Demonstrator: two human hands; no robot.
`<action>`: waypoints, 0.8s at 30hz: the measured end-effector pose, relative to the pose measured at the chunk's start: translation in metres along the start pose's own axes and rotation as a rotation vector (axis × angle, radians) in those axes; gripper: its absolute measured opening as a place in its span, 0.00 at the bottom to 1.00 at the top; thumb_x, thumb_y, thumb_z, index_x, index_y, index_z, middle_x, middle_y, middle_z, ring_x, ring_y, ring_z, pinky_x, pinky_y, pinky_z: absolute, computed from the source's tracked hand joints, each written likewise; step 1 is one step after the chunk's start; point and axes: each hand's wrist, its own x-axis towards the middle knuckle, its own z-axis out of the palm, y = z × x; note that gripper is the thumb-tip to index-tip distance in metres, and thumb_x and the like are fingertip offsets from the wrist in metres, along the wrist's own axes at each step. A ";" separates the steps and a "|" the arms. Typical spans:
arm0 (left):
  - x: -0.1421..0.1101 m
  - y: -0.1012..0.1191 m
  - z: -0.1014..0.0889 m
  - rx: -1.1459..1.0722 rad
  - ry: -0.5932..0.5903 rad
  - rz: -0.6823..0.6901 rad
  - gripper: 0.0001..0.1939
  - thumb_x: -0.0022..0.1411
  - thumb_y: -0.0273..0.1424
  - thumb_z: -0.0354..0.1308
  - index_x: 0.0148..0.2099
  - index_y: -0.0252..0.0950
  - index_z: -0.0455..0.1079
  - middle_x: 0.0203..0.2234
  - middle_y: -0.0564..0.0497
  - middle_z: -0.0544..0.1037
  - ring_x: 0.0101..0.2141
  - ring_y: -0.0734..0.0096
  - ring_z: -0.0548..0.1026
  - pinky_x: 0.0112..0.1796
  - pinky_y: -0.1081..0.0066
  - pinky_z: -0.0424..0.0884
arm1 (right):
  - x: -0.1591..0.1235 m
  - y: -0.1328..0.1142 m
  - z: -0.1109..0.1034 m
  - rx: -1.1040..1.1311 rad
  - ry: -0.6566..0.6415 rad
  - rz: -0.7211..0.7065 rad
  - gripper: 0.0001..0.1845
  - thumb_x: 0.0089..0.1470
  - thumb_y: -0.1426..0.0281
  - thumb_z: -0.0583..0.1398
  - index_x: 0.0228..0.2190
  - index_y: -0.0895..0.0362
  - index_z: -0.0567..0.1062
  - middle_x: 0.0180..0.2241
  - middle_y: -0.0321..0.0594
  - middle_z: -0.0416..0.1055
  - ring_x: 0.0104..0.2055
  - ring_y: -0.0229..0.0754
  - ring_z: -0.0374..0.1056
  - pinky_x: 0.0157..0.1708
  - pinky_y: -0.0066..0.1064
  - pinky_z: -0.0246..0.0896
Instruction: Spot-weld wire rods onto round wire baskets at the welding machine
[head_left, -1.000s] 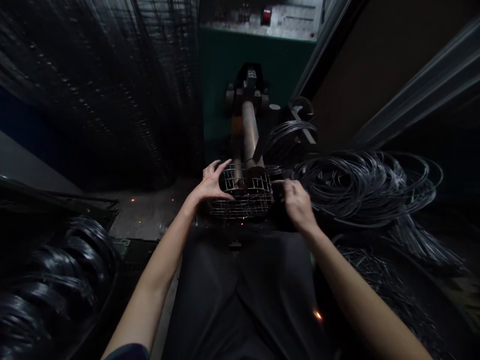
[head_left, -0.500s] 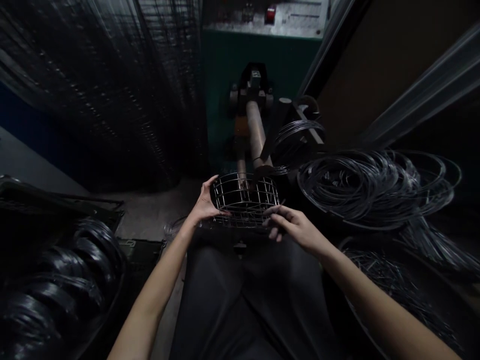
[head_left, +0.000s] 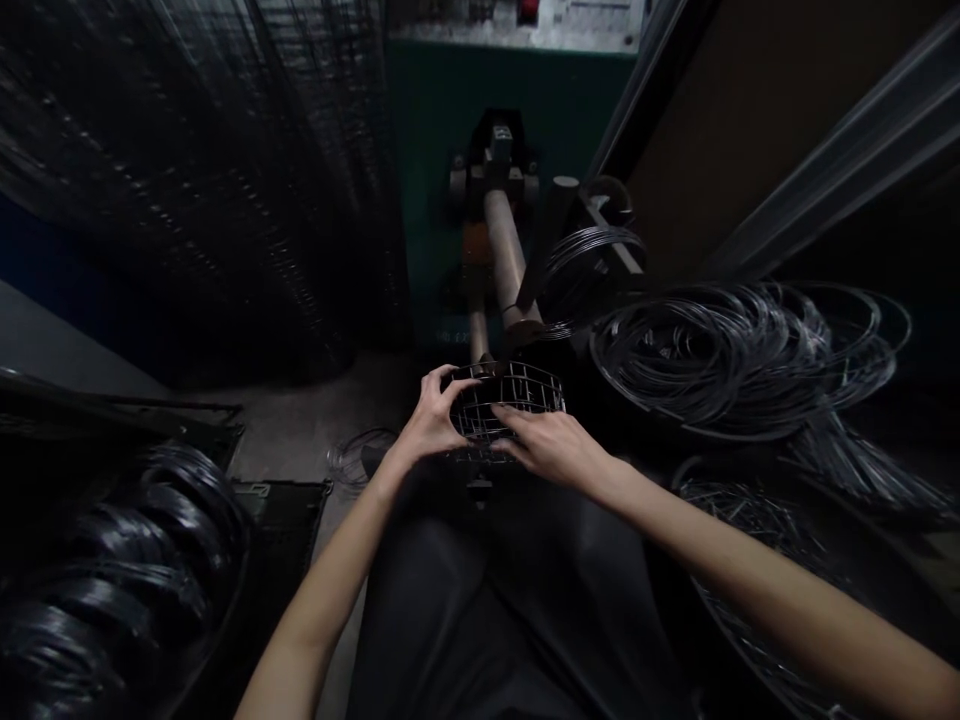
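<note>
A round wire basket of thin metal rods is held above my lap, in front of the machine's two metal arms. My left hand grips its left side, fingers over the upper rim and thumb lower down. My right hand is at the near side of the basket, its fingers reaching left across the wires and its thumb below them. Whether a loose piece of wire is between those fingers is too dark to tell. The lower metal arm ends just behind the basket, and the thicker upper arm is above it.
A green machine with a red button is ahead. Coils of wire lie at right, above a tub of short wire pieces. Bundled wire rings fill a container at left. Tall stacked wire racks stand behind.
My right hand has moved left from the basket's right edge to its near side. My left hand and the basket have shifted slightly right, and the view has tilted slightly.
</note>
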 end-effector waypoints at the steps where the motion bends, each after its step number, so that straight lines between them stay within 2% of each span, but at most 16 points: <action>1: 0.001 0.002 0.001 -0.007 0.003 -0.003 0.46 0.35 0.41 0.75 0.57 0.42 0.62 0.56 0.41 0.52 0.58 0.46 0.55 0.56 0.48 0.61 | -0.006 -0.001 0.002 -0.091 -0.021 -0.014 0.24 0.61 0.69 0.54 0.58 0.60 0.64 0.55 0.51 0.67 0.39 0.49 0.74 0.31 0.34 0.69; 5: 0.001 0.010 0.005 -0.009 0.010 -0.013 0.46 0.34 0.38 0.75 0.57 0.41 0.62 0.56 0.42 0.53 0.57 0.46 0.55 0.56 0.48 0.61 | -0.018 0.006 0.006 -0.284 -0.041 -0.098 0.28 0.57 0.79 0.51 0.59 0.60 0.62 0.56 0.51 0.63 0.34 0.47 0.75 0.24 0.32 0.68; 15: -0.001 0.017 0.005 0.076 0.020 0.019 0.44 0.38 0.37 0.74 0.58 0.40 0.62 0.56 0.40 0.52 0.57 0.45 0.55 0.55 0.47 0.61 | -0.017 0.019 0.018 -0.310 0.094 -0.217 0.24 0.59 0.75 0.55 0.57 0.57 0.65 0.54 0.47 0.67 0.30 0.41 0.75 0.20 0.26 0.63; 20: 0.001 0.017 0.004 0.091 0.031 0.007 0.43 0.39 0.38 0.73 0.57 0.40 0.62 0.56 0.40 0.52 0.57 0.45 0.55 0.55 0.47 0.61 | -0.015 0.024 0.022 -0.320 0.141 -0.223 0.23 0.60 0.73 0.54 0.57 0.57 0.66 0.54 0.46 0.67 0.30 0.42 0.75 0.20 0.28 0.64; 24: 0.002 0.017 0.003 0.088 0.017 -0.002 0.43 0.39 0.38 0.73 0.58 0.40 0.62 0.56 0.40 0.52 0.57 0.44 0.54 0.56 0.46 0.60 | -0.013 0.027 0.021 -0.347 0.129 -0.231 0.24 0.59 0.74 0.55 0.57 0.57 0.65 0.55 0.45 0.66 0.29 0.44 0.75 0.20 0.31 0.66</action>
